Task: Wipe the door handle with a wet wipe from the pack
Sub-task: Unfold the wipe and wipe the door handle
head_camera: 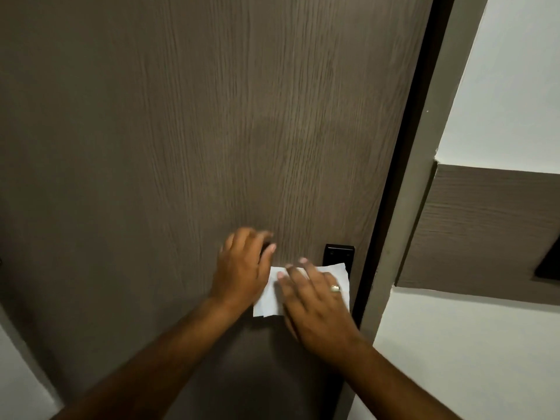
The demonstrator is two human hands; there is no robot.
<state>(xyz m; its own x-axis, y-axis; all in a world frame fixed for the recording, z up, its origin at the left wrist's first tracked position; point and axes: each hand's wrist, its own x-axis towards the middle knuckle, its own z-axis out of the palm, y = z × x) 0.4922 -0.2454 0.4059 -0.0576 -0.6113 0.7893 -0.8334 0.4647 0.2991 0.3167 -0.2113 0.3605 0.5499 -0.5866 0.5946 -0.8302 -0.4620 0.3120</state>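
Note:
A black door handle plate [338,253] sits low on the right side of the brown wood-grain door [212,131]. A white wet wipe [269,301] is draped over the lever, which it hides almost fully. My right hand [318,307], with a ring on one finger, lies on the wipe and wraps it around the lever. My left hand [244,268] is curled around the lever's free left end, where a dark bit shows between the fingers; it is blurred. The pack of wipes is out of view.
The door's dark edge and the grey frame [424,177] run down the right side. Beyond them is a white wall [500,344] with a brown panel [485,225]. A pale wall strip shows at the lower left.

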